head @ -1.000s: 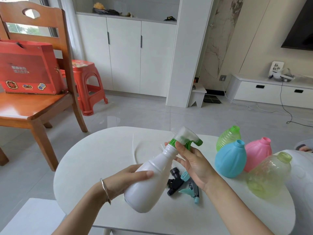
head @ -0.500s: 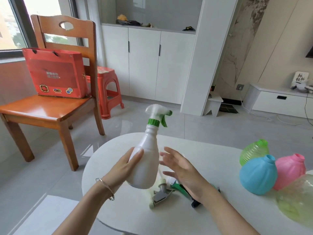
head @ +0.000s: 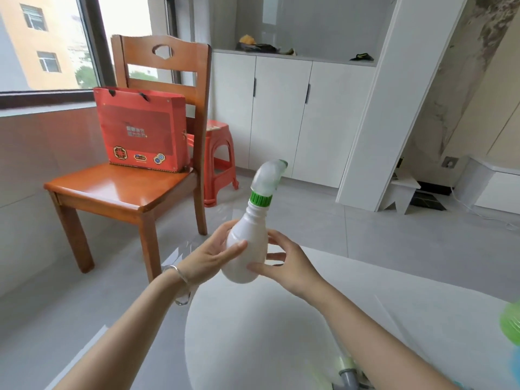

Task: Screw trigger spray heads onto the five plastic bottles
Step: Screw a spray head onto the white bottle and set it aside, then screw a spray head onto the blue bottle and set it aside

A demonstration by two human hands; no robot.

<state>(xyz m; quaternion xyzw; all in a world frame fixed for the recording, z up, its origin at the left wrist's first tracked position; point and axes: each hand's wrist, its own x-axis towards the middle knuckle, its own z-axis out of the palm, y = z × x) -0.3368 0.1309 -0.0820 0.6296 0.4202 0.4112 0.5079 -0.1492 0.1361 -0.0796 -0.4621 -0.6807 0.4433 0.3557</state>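
A white plastic bottle (head: 247, 246) stands upright in the air past the far left edge of the white table (head: 281, 333). A clear trigger spray head (head: 270, 175) with a green collar and green nozzle tip sits on its neck. My left hand (head: 213, 254) grips the bottle's body from the left. My right hand (head: 284, 263) holds its lower body from the right, fingers spread around it. A green bottle (head: 510, 325) shows blurred at the right edge. A loose grey-and-pale spray head (head: 347, 372) lies near the bottom edge, partly behind my right forearm.
A wooden chair (head: 126, 187) with a red gift bag (head: 143, 130) stands to the left beyond the table. A red plastic stool (head: 219, 161) sits behind it. White cabinets (head: 281, 116) line the back wall, and a small white stool (head: 405, 190) stands on the floor at right.
The view swung left, so the coloured bottles left the frame. The white bottle was carried left to the table's far edge, and my right hand closed onto its lower body.
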